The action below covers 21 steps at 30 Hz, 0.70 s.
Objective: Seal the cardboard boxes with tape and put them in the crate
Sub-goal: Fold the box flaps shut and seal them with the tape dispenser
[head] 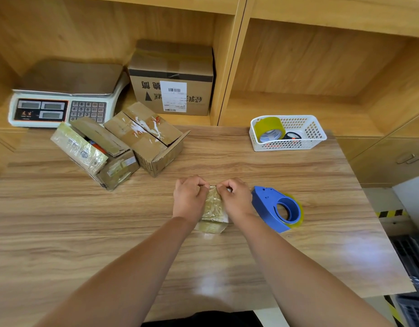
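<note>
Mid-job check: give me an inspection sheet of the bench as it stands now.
Surface: wooden table, wood-grain top with glare patches near the front.
Job's things: small taped box at centre; blue tape dispenser just right of the right hand; open-flapped box and torn-tape box side by side at far left; dark crate partly visible beyond the table's right edge.
Clutter: white basket holding a tape roll; scale; labelled carton on the shelf.
Grips: left hand and right hand both pinch the small taped box's far edge.
Cables: nothing seen.
Surroundings: wooden shelving behind; striped hazard tape on the floor, right.
</note>
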Motion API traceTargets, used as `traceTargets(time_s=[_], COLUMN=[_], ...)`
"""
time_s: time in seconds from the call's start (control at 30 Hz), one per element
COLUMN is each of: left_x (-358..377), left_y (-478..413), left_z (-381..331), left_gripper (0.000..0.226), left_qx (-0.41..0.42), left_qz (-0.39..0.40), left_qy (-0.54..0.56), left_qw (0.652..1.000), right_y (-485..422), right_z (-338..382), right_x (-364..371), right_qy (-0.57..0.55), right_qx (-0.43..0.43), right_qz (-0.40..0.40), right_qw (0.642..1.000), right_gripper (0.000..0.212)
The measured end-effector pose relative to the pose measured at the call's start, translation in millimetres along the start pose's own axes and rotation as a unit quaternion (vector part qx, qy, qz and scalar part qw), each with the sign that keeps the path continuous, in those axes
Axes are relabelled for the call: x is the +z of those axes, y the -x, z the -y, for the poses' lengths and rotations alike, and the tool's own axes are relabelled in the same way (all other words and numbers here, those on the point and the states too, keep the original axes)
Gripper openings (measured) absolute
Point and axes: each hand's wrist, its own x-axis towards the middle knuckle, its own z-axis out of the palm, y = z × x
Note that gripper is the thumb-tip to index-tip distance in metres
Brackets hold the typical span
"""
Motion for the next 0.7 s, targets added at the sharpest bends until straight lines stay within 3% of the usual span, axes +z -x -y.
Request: traceTargets(time_s=[0.17, 0.33, 0.57, 0.7], left_x=[-3.7, -0.2, 0.7, 0.5], left_y=[3.1, 2.9, -0.2, -0.4], left_z=[-7.9, -6.6, 0.1, -0.2], left_gripper=[0.013, 0.015, 0.013, 0.010], left_qx=[0.020, 0.007, 0.002, 0.008], left_qz=[-0.017, -0.027, -0.030, -0.033], left_qy=[-0.060, -0.051, -0.059, -0.067], left_qw=[0.998, 0.998, 0.998, 0.997], right_y=[5.5, 13.2, 21.5, 20.1], right_z=[-2.9, -13.1, -19.3, -22.4], right_x=[-6.4, -12.3, -23.8, -27.0], right_qy=[-0.093, -0.029, 0.049, 0.037], right_qx=[0.021, -0.023, -0.052, -0.045], right_qz=[0.036, 0.074, 0.166, 0.190], right_qw=[0.995, 0.997, 0.983, 0.980], right_gripper=[0.014, 0.020, 0.068, 0.078])
